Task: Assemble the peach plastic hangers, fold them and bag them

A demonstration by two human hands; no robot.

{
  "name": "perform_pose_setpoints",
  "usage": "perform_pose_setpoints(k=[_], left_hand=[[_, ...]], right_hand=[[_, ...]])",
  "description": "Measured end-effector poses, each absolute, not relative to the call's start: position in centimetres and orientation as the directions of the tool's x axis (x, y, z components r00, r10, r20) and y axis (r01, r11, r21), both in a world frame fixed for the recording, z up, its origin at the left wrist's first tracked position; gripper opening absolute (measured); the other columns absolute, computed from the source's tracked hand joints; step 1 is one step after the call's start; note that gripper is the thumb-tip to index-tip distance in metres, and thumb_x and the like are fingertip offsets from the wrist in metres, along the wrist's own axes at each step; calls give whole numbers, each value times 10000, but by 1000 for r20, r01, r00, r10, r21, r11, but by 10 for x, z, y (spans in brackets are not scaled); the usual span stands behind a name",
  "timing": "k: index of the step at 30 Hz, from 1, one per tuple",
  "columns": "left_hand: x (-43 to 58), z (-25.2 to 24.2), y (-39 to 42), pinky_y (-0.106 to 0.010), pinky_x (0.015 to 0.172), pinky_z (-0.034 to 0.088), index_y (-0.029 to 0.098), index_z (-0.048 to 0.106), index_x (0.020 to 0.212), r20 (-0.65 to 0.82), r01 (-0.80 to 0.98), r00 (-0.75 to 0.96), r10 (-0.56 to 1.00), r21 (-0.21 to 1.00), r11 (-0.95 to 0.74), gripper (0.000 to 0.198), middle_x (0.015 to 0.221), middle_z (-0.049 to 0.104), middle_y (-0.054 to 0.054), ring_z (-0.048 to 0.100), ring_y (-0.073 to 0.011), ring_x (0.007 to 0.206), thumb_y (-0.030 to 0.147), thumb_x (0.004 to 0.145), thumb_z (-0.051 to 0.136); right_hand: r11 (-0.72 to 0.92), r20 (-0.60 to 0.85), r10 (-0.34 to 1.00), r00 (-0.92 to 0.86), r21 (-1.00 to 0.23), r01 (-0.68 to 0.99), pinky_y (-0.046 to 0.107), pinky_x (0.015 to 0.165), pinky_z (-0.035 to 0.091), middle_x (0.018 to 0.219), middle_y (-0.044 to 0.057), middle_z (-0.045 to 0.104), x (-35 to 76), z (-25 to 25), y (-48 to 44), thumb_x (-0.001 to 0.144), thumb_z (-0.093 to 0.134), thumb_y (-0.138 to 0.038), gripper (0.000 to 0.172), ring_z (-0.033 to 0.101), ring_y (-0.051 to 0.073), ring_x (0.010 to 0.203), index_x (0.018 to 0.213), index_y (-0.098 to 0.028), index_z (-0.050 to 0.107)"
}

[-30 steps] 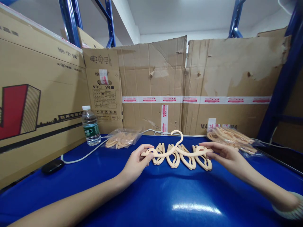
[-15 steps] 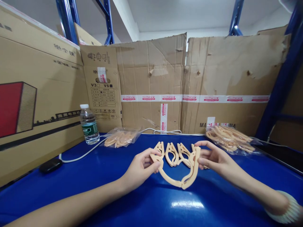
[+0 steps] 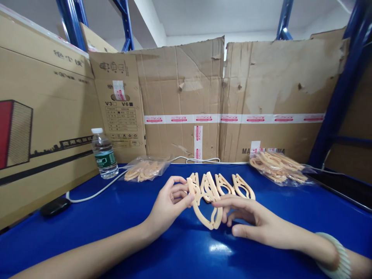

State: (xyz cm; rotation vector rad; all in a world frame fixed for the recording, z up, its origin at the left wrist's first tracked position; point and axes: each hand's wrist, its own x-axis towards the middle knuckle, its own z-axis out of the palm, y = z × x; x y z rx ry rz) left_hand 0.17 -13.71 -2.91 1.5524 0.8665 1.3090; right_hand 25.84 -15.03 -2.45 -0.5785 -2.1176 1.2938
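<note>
My left hand (image 3: 173, 199) pinches a beige folding clothes hanger (image 3: 200, 214) by its upper left end, holding it above the blue table. The hanger's two arms are folded close together, with the joint at the bottom. On its right side, the index finger of my right hand (image 3: 247, 217) touches the hanger; the thumb is apart and the fingers are loosely stretched. Several more folded hangers (image 3: 245, 183) lie in a row just behind, partly hidden by the held one.
Clear bags of hangers lie at the back left (image 3: 145, 170) and back right (image 3: 277, 168). A water bottle (image 3: 105, 157), a black device (image 3: 55, 206) and a white cable (image 3: 97, 190) are on the left. Cardboard (image 3: 180, 97) walls the blue table (image 3: 174, 252); a dark flat panel (image 3: 343, 188) lies right.
The hanger's arms have swung from wide apart to nearly together. My right hand has moved left and down, its grip loosened and its thumb off the hanger.
</note>
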Motion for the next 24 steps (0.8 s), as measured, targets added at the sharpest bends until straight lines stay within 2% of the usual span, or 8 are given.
perform_pose_setpoints(k=[4,9,11,14,16,19,21,24], left_hand=[[-1,-26,-141,-318,838,537,171,570,1010,370,34,240,897,921,-389,285,956,670,-52,631,-160,849,266,782,713],[-1,-27,-143,-395,989,479,205,554,1242,412,10,398,820,891,-453,445,1274,581,-108,538,-253,1185,219,813,674],[-1,-28,-144,-413,1008,467,223,510,1302,376,-14,486,789,906,-423,517,1331,543,-110,512,-265,1229,198,812,674],[0,-29,-146,-415,960,502,226,521,1278,304,-5,567,765,931,-366,513,1379,489,-118,564,-265,1168,189,794,687],[0,-29,-148,-408,942,510,219,527,1263,277,-3,571,773,942,-335,512,1372,490,-124,596,-252,1114,206,782,700],[-1,-29,-147,-410,967,487,205,462,1339,217,-3,551,805,966,-258,613,1176,622,-116,620,-232,1061,258,783,713],[-3,-28,-145,-420,978,475,195,425,1372,195,-5,535,822,974,-227,667,1079,664,-106,627,-237,1052,281,780,722],[-3,-29,-143,-431,976,475,203,398,1385,177,-2,536,825,978,-208,716,1069,673,-105,625,-247,1063,263,758,739]], right_hand=[[462,268,653,-709,-882,92,396,972,445,1153,65,614,261,-24,-149,866,680,-329,525,581,197,1044,1359,-280,507],[435,263,648,-714,-898,64,397,984,452,1146,54,609,262,-26,-151,866,683,-333,541,584,188,1048,1372,-305,495],[416,257,646,-719,-908,49,405,1005,448,1178,62,601,261,-26,-152,848,704,-332,577,585,190,1067,1380,-296,487],[393,265,634,-726,-920,8,429,1034,441,1292,71,558,261,-26,-153,832,724,-322,610,584,200,1115,1387,-311,473],[378,264,633,-728,-926,-6,449,1042,441,1406,76,480,263,-25,-153,833,723,-324,615,582,214,1148,1389,-333,461],[392,253,662,-706,-919,37,477,1056,426,1510,85,367,267,-25,-151,837,711,-356,622,535,253,1226,1399,-328,446],[429,262,681,-684,-899,83,486,1070,407,1517,87,360,269,-23,-151,842,701,-372,623,475,272,1288,1405,-317,442],[483,278,677,-681,-866,127,481,1081,390,1492,82,399,269,-21,-150,851,688,-368,596,422,277,1330,1397,-311,455]])
